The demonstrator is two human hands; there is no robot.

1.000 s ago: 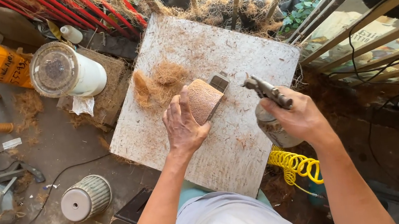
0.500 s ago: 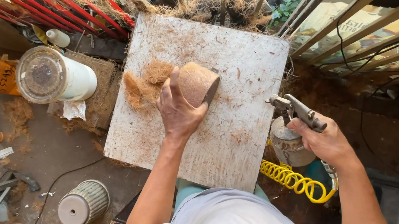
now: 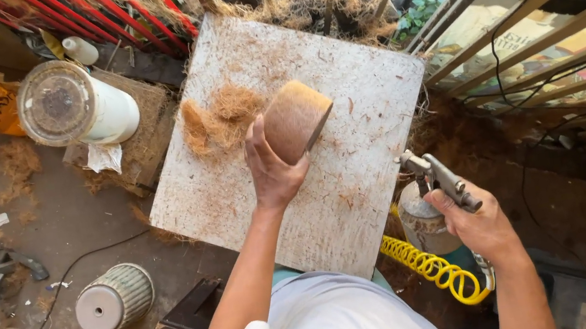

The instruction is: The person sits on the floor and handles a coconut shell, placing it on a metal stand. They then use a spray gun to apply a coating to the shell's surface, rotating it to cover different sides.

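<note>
Overhead, fibrous rounded coconut-husk block (image 3: 294,119)

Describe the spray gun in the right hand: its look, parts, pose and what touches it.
The spray gun is a worn grey metal tool with a round metal cup hanging beneath its body. A coiled yellow hose runs from near its handle end. The right hand grips the handle and holds the gun in the air off the right edge of the board, nozzle pointing up-left towards it. Only the hand touches it.
</note>
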